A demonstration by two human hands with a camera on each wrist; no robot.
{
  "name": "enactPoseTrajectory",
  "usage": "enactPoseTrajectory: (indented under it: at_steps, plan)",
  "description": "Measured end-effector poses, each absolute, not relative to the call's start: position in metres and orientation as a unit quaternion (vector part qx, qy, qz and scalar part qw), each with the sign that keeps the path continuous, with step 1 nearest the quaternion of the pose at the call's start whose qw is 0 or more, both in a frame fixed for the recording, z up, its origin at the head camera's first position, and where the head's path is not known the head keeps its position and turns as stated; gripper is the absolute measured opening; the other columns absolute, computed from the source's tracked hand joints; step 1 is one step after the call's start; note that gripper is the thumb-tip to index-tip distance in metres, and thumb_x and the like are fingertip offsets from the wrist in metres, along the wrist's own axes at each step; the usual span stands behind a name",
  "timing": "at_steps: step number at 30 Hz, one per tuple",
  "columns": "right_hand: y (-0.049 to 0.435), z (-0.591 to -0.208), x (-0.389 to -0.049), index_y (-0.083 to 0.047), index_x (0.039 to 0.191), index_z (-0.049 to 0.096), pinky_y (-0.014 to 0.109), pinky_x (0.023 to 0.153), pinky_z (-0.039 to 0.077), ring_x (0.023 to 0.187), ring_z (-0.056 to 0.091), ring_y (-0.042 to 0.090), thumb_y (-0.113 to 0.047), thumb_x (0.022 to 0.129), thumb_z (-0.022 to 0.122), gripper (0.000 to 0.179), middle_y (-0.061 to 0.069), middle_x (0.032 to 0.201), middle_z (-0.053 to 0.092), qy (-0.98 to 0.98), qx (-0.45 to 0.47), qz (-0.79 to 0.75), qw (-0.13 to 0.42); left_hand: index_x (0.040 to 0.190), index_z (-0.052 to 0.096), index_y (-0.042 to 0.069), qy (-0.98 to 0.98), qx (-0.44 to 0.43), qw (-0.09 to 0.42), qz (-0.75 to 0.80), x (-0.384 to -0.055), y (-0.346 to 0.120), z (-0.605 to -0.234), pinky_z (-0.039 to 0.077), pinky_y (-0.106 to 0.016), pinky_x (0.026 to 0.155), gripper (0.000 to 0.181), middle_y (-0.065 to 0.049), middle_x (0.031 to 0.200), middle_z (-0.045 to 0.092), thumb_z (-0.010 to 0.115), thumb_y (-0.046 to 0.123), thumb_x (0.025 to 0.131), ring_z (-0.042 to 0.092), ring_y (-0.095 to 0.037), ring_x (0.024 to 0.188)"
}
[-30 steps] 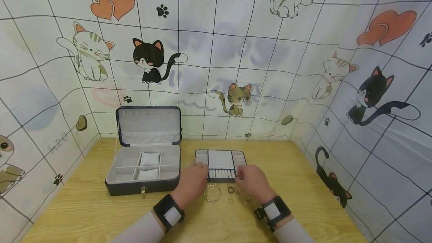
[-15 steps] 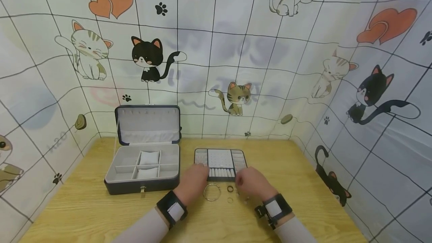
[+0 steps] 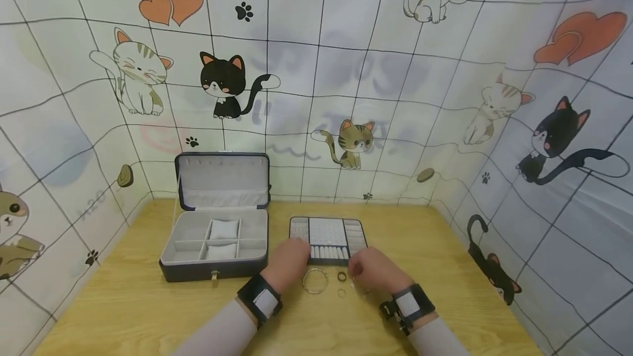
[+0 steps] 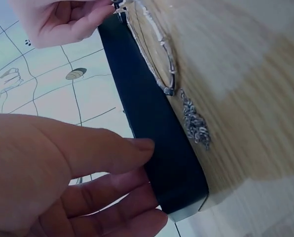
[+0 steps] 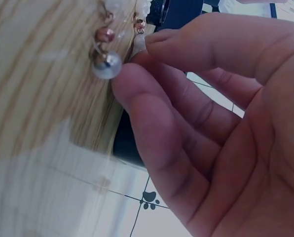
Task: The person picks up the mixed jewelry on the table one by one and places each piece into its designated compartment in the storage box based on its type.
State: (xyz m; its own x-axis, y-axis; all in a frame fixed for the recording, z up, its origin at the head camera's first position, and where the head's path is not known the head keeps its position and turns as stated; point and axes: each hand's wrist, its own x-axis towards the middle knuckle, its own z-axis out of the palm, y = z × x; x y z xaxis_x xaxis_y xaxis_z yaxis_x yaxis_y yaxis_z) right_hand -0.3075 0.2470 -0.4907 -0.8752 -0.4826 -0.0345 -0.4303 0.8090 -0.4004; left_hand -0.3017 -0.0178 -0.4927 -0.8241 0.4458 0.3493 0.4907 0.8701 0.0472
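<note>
Cat-print sheeting (image 3: 292, 81) behind wooden tabletop (image 3: 296, 334). Far left: jewellery box (image 3: 193, 273), lid up. Next, left hand (image 3: 289, 260) gripping near left corner of divided tray (image 3: 328, 262). Bangle (image 3: 315, 293), then dark ring (image 3: 342, 281) before it. Right hand (image 3: 377, 271), near right corner, pinching beaded earring (image 5: 140, 25).

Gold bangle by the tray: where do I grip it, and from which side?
Probably pinch the gold bangle at its near rim, coming from the person's side: it is a thin, hollow ring that looks flat on the table, with its far rim towards the tray.
</note>
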Motion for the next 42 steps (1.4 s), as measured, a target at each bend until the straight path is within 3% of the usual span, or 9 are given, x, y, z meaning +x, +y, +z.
enactPoseTrajectory:
  at_steps: [7,13,25,32,42]
  plan:
    - [0.247,-0.489,-0.310,-0.025,0.080,0.077,0.026,0.069,0.051,0.075,0.058,0.006,0.002,0.082,0.075,0.027,-0.014,0.081,0.069,0.940,-0.271,-0.196,0.066,0.076,0.071,0.013,-0.948,-0.247,0.198,-0.024,-0.306,-0.013,-0.490,0.056,-0.036,0.063,0.016,-0.002,0.075,0.070,0.075,0.005,0.089,0.067,-0.020,0.071]
    - [0.251,-0.489,-0.314,-0.029,0.082,0.078,0.025,0.071,0.052,0.078,0.058,0.005,0.003,0.083,0.077,0.032,-0.016,0.084,0.070,0.938,-0.275,-0.196,0.077,0.080,0.073,0.014,-0.955,-0.239,0.172,-0.030,-0.311,-0.008,-0.488,0.058,-0.035,0.064,0.013,-0.002,0.078,0.072,0.073,0.008,0.092,0.068,-0.019,0.073]
    - [0.247,-0.491,-0.311,-0.022,0.077,0.075,0.024,0.062,0.053,0.067,0.059,0.004,-0.007,0.089,0.077,0.019,-0.013,0.079,0.068,0.933,-0.271,-0.226,0.073,0.078,0.071,0.013,-0.949,-0.250,0.188,-0.030,-0.311,-0.013,-0.488,0.056,-0.037,0.061,0.013,-0.004,0.075,0.070,0.075,0.008,0.089,0.068,-0.021,0.071]
    - [0.245,-0.489,-0.307,-0.020,0.076,0.074,0.024,0.061,0.052,0.065,0.059,0.005,-0.008,0.089,0.078,0.019,-0.011,0.076,0.066,0.938,-0.256,-0.220,0.079,0.081,0.071,0.012,-0.958,-0.245,0.146,-0.031,-0.312,-0.013,-0.486,0.056,-0.037,0.061,0.011,-0.004,0.076,0.069,0.080,0.008,0.085,0.066,-0.020,0.071]
    - [0.238,-0.493,-0.307,-0.016,0.074,0.070,0.022,0.056,0.047,0.061,0.051,0.004,0.001,0.087,0.071,0.022,-0.009,0.070,0.060,0.950,-0.267,-0.160,0.034,0.081,0.070,0.013,-0.964,-0.233,0.124,-0.038,-0.316,-0.013,-0.487,0.053,-0.035,0.057,0.014,-0.003,0.077,0.069,0.083,0.009,0.082,0.063,-0.019,0.070]
